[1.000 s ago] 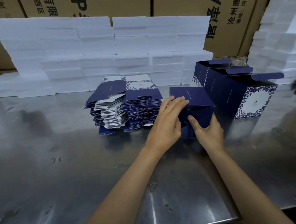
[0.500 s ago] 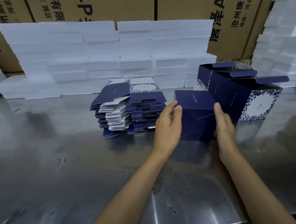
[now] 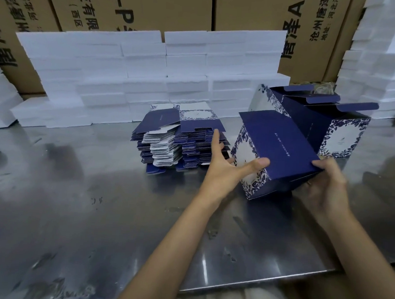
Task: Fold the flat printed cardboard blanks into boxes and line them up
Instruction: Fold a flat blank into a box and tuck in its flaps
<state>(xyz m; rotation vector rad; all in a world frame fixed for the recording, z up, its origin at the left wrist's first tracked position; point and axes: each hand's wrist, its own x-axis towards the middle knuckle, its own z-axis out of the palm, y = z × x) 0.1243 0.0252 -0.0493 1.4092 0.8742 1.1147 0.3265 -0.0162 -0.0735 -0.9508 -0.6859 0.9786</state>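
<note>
A navy box (image 3: 276,149) with a white floral side panel is tilted above the steel table (image 3: 85,212), one navy face turned up. My right hand (image 3: 327,186) grips its near right corner, fingers curled underneath. Beside the box's left side is my left hand (image 3: 225,166), spread with straight fingers and the thumb tip touching the box's near left edge. A stack of flat printed blanks (image 3: 176,139) lies just left of my left hand. Two folded boxes (image 3: 339,131) with open top flaps stand in a row behind and to the right.
White foam blocks (image 3: 150,73) are piled along the back of the table, with another white pile (image 3: 384,56) at the right. Brown printed cartons (image 3: 153,7) form a wall behind. The table's front edge runs close under my forearms.
The box was standing on the table between both palms; now it is lifted and tipped, showing its floral side. My right hand moved to the near corner and my left hand opened away.
</note>
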